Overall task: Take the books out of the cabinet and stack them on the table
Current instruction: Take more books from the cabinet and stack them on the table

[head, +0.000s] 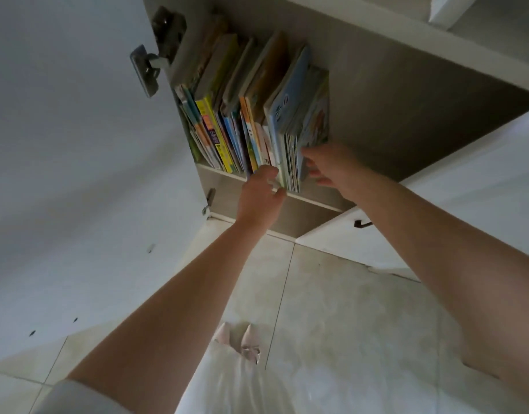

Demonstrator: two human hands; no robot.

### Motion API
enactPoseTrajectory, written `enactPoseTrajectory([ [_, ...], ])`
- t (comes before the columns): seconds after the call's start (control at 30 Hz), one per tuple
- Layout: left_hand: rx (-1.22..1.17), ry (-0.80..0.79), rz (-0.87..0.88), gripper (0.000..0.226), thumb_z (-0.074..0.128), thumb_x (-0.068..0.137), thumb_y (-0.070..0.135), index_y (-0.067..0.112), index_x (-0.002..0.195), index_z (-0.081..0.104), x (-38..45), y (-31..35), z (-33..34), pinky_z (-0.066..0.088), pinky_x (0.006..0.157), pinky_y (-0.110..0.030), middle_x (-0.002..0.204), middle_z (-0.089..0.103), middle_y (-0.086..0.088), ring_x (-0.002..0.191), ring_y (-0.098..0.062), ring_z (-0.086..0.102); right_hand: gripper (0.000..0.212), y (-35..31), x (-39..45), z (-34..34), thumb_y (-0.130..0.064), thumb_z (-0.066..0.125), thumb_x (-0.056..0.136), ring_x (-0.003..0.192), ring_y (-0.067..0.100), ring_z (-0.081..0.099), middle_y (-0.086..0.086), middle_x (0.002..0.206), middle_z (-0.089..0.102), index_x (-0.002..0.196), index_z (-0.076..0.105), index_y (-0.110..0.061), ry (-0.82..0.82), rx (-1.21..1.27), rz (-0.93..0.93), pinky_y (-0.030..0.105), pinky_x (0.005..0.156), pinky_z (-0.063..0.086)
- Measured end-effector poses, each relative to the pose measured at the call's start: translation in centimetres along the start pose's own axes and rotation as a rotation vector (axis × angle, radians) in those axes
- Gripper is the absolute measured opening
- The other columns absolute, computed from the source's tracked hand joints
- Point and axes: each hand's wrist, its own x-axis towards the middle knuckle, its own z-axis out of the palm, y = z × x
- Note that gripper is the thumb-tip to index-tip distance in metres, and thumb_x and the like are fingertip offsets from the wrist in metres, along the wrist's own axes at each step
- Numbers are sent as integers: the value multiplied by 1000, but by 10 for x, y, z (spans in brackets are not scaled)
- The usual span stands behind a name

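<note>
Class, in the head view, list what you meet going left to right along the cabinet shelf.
Open door → metal hinge → yellow-spined book → left hand → pale blue book → right hand → bare cabinet wall.

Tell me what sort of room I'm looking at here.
Probably a room in a home. A low cabinet with its white door swung open holds a row of colourful, thin, children's-looking books, and the floor is pale glossy tile. No table is in view.
</note>
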Motion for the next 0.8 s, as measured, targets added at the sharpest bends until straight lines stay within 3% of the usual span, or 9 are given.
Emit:
enactPoseTrajectory([
  [0.03, -5, 11, 19, 36, 64, 89, 11, 12, 124, 58, 8, -1, 3, 49, 76, -17, 121, 66, -3, 101, -15, 64, 44, -4, 9, 2, -35, 56, 92, 108, 27, 60, 14, 123, 60, 126, 50, -7, 0, 2, -1, 29, 72, 51],
  [0.13, -82, 20, 26, 46, 64, 89, 7, 9, 133, 52, 25, 2, 12, 51, 97, -38, 134, 59, -7, 116, -22, 61, 62, -17, 31, 7, -40, 59, 90, 105, 26, 60, 13, 129, 55, 139, 36, -10, 19, 8, -12, 31, 76, 51],
  [0.27, -126, 84, 18, 55, 63, 90, 7, 11, 142, 45, 38, 1, 19, 49, 102, -42, 143, 53, -6, 125, -21, 55, 31, -32, 52, 15, -41, 63, 84, 109, 32, 58, 20, 120, 57, 90, 49, -14, 6, 10, -6, 42, 93, 50],
  [0.3, -133, 98, 26, 56, 63, 90, 7, 11, 142, 45, 41, -1, 21, 50, 101, -43, 143, 52, -6, 125, -21, 55, 32, -34, 56, 16, -43, 63, 84, 107, 33, 57, 20, 119, 56, 88, 49, -15, -4, 14, 3, 41, 91, 50],
  [0.37, -149, 118, 42, 54, 62, 90, 6, 10, 141, 46, 40, -3, 24, 52, 98, -43, 142, 53, -6, 124, -21, 56, 36, -36, 63, 17, -46, 60, 85, 107, 35, 56, 17, 115, 57, 96, 52, -14, -28, 16, 24, 42, 84, 46],
  [0.43, -162, 175, 60, 48, 62, 89, 3, 8, 135, 51, 38, -5, 28, 54, 94, -43, 135, 57, -8, 118, -21, 59, 44, -35, 67, 15, -51, 60, 84, 110, 38, 56, 16, 114, 58, 104, 53, -13, -53, 11, 38, 49, 88, 44],
  [0.53, -183, 277, 110, 38, 61, 85, -4, 3, 122, 58, 36, -6, 36, 56, 86, -43, 120, 61, -11, 105, -22, 63, 71, -33, 69, 12, -57, 62, 80, 108, 40, 59, 17, 132, 53, 132, 43, -12, -78, -3, 39, 56, 96, 44],
  [0.67, -147, 272, 163, 45, 62, 86, -3, 2, 130, 55, 36, -4, 44, 49, 102, -37, 127, 63, -12, 118, -23, 59, 71, -34, 74, 9, -53, 62, 81, 100, 40, 63, 20, 133, 53, 136, 42, -13, -99, -55, 22, 57, 93, 46],
  [0.8, -119, 290, 183, 48, 61, 88, 0, 3, 136, 52, 34, -3, 52, 48, 104, -36, 134, 60, -12, 126, -24, 55, 69, -37, 77, 5, -52, 60, 83, 100, 42, 63, 24, 134, 50, 137, 41, -13, -112, -91, 38, 61, 94, 45],
])
